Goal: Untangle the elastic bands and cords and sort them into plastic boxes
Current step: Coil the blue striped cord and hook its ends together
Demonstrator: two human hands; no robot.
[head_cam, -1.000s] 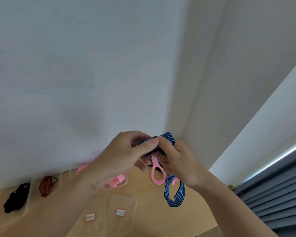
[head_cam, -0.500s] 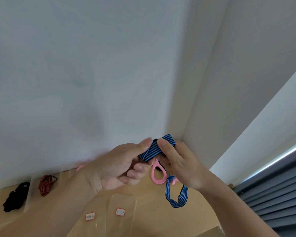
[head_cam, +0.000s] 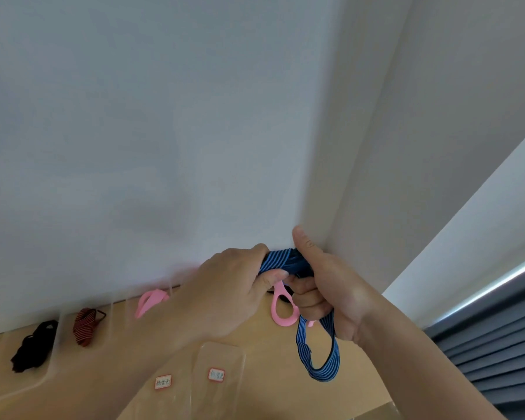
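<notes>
Between left hand (head_cam: 225, 286) and right hand (head_cam: 331, 289), both gripping the band (head_cam: 278, 262), hard pulling could cinch the pink loop (head_cam: 284, 322) tighter.

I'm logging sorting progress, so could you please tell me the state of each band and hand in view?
left hand: grips the blue striped band
right hand: grips it too, thumb raised
blue striped band: held up, loop hanging
pink loop: dangling below the hands
pink band: in a clear box
red striped band: bundled, boxed
black cord: bundled, boxed
</notes>
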